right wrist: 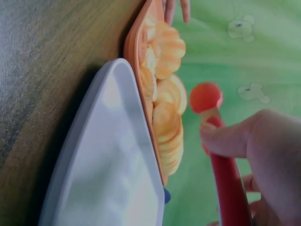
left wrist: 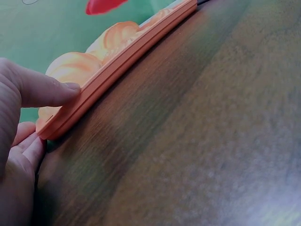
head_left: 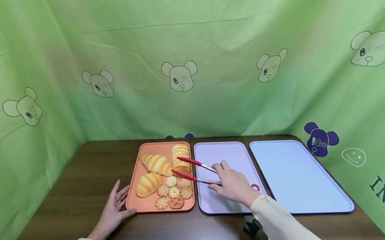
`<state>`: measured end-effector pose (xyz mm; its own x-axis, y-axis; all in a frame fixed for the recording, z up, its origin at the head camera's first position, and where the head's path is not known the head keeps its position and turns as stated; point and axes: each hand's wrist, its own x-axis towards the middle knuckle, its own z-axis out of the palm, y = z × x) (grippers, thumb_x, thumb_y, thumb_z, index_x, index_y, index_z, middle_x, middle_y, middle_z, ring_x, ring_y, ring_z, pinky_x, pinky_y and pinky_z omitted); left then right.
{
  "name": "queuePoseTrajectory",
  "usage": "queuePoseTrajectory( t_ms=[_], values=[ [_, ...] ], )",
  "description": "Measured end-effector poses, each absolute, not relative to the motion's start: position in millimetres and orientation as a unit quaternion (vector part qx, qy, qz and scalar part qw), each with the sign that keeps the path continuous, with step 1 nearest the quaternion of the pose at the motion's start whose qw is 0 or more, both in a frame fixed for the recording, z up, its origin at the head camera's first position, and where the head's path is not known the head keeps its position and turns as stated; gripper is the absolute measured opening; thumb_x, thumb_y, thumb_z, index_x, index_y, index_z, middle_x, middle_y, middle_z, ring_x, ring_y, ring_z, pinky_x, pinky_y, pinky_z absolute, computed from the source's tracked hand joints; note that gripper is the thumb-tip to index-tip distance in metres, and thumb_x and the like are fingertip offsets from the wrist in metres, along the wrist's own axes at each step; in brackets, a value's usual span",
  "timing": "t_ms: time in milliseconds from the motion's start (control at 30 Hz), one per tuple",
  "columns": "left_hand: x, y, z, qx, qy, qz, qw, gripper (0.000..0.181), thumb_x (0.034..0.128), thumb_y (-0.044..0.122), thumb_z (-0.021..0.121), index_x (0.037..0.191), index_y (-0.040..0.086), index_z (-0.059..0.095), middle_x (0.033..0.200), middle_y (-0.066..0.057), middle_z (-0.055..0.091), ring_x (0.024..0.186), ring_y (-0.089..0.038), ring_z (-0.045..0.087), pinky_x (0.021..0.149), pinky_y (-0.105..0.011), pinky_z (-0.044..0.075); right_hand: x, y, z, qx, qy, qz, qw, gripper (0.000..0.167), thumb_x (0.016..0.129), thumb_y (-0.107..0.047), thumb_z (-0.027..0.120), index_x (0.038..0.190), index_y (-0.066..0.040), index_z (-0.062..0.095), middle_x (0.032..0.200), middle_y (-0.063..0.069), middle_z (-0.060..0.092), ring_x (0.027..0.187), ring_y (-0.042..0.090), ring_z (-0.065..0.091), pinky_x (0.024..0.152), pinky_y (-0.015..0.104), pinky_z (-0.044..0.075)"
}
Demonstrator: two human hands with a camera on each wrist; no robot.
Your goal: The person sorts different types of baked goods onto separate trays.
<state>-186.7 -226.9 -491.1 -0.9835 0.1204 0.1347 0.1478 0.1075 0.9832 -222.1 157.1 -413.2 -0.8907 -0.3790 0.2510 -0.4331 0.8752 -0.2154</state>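
My left hand (head_left: 112, 212) lies at the near left corner of the orange tray (head_left: 145, 205), fingers extended along its side. In the left wrist view, the thumb (left wrist: 51, 92) touches the tray's rim. My right hand (head_left: 232, 182) grips red-tipped metal tongs (head_left: 188, 176) above the lilac tray. The tongs' arms are spread, with nothing visible between the tips. Those tips are over the orange tray, near a row of bread slices (head_left: 180, 152); contact cannot be told. Two striped croissant-like breads (head_left: 156, 165) and several cookies (head_left: 174, 192) share that tray.
The lilac tray (head_left: 217, 152) stands right of the orange one, and a pale blue tray (head_left: 297, 175) is farther right. All three rest on a dark wooden table (head_left: 176, 235). Green printed cloth (head_left: 177, 39) hangs behind and at both sides.
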Motion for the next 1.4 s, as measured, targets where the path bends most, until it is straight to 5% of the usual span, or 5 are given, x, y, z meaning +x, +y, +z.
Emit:
queuePoseTrajectory(
  t_ms=[533,933,1400],
  values=[
    [-186.5,-226.6,-493.2,-0.094,-0.748,-0.657,0.022,0.111,0.0775,-0.018,0.074,0.156,-0.004,-0.004,0.152,-0.037,0.028,0.138,-0.048,0.027,0.094,-0.008,0.038,-207.8,156.5,-421.9,0.154,-0.978,0.112,0.079,0.054,0.083,-0.033,0.078,0.116,0.002,0.051,0.089,0.012,0.041,0.050,0.023,0.046,0.044,0.040,0.044],
    [-188.3,-226.9,-494.6,-0.095,-0.745,-0.660,0.023,0.110,0.0772,-0.018,0.073,0.157,-0.004,-0.001,0.152,-0.037,0.028,0.138,-0.048,0.028,0.094,-0.010,0.039,-210.7,146.3,-419.3,0.151,-0.979,0.044,0.131,0.051,0.081,-0.032,0.081,0.107,0.000,0.051,0.087,0.014,0.041,0.050,0.026,0.046,0.041,0.041,0.044],
    [-188.7,-226.3,-493.2,-0.103,-0.744,-0.659,0.032,0.108,0.0765,-0.018,0.074,0.156,-0.007,0.001,0.151,-0.038,0.029,0.136,-0.049,0.027,0.093,-0.008,0.039,-219.9,148.8,-429.8,0.184,-0.977,0.071,0.079,0.038,0.086,-0.026,0.077,0.108,-0.005,0.055,0.076,0.009,0.055,0.056,0.030,0.055,0.051,0.046,0.048]
  ],
)
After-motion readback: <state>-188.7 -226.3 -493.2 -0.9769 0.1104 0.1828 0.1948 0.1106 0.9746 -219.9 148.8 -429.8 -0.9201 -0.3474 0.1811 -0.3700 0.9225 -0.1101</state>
